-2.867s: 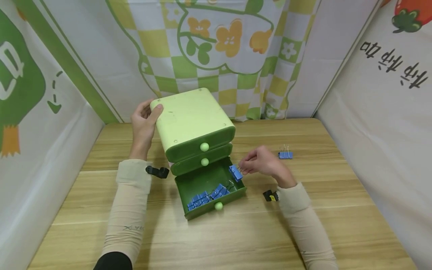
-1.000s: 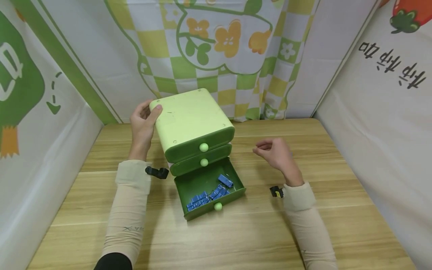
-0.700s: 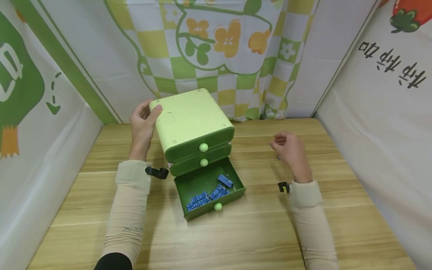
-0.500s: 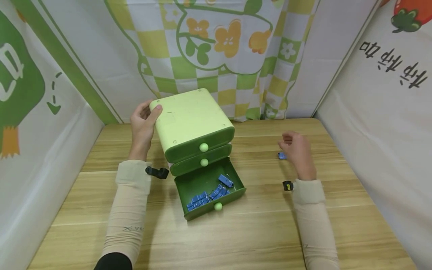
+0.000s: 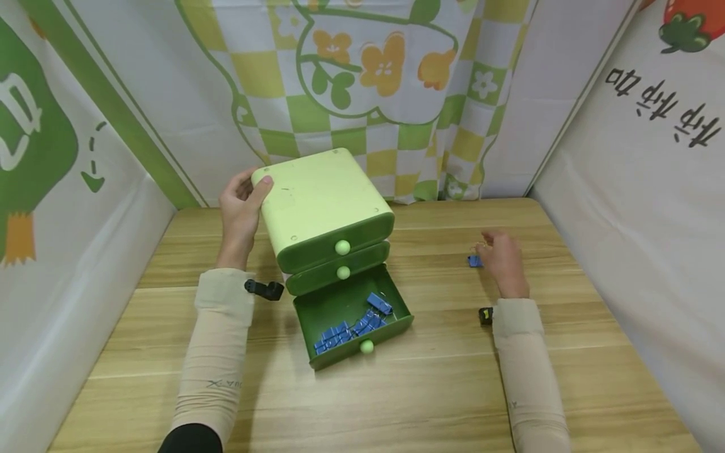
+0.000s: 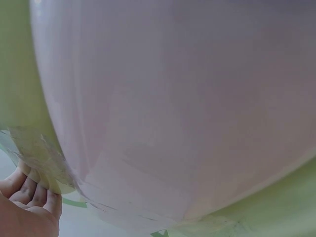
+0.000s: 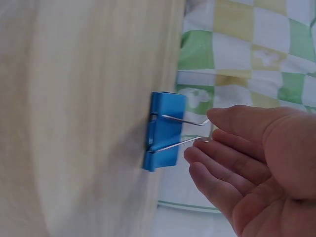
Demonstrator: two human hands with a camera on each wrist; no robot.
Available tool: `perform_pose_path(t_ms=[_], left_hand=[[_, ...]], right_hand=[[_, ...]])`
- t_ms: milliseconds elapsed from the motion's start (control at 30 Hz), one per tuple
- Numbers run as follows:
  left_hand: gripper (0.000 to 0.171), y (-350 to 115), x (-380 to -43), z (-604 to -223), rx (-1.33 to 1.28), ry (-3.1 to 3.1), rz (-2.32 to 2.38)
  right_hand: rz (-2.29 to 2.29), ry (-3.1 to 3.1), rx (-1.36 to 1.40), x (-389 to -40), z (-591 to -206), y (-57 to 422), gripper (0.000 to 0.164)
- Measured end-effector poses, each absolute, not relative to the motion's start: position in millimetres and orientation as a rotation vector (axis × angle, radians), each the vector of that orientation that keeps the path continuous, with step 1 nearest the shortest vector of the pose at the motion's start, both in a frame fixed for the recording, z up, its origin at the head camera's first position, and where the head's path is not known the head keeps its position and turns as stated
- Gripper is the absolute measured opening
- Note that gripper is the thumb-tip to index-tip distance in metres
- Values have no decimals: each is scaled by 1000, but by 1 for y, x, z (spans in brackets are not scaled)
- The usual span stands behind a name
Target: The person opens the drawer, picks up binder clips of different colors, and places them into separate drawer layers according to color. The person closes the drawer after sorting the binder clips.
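A light green desktop drawer box (image 5: 323, 195) with dark green drawers stands at an angle on the table. My left hand (image 5: 240, 214) grips its back left corner, thumb on top and fingers round the side. Its bottom drawer (image 5: 334, 308) is pulled out, with several blue binder clips (image 5: 342, 333) lying inside. To the right, my right hand (image 5: 504, 261) is at a single blue binder clip (image 5: 474, 260) on the table. In the right wrist view, thumb and fingers pinch the wire handles of that binder clip (image 7: 167, 131). The hand partly covers the clip in the head view.
The wooden table (image 5: 430, 390) reaches to a checked cloth (image 5: 385, 145) at the back. White printed cloth walls stand at both sides. A black camera mount sits at each wrist, the left one (image 5: 264, 289) close to the drawer box.
A clip carried by my right hand now lies in the bottom drawer. That hand has moved right to the clip on the table and taken its handles. My left hand has stayed put.
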State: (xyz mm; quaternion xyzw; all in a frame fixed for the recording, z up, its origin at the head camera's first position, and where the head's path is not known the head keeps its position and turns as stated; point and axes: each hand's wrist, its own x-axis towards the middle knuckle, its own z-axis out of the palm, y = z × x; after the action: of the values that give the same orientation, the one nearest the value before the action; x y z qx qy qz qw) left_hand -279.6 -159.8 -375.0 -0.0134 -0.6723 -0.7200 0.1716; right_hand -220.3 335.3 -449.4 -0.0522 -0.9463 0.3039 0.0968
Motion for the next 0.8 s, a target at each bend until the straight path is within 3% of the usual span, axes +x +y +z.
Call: perform_pose_path(t_ms=[367,800], left_hand=[[56,-159,-281,-375,-39,-1904,-2041],[58,-160,-282,-377,-24,-1898,-2072]], right_hand=[[887,-2781,-110,-224,-458,338,27],[1081,-2840,-237,-220,-447,334,23]])
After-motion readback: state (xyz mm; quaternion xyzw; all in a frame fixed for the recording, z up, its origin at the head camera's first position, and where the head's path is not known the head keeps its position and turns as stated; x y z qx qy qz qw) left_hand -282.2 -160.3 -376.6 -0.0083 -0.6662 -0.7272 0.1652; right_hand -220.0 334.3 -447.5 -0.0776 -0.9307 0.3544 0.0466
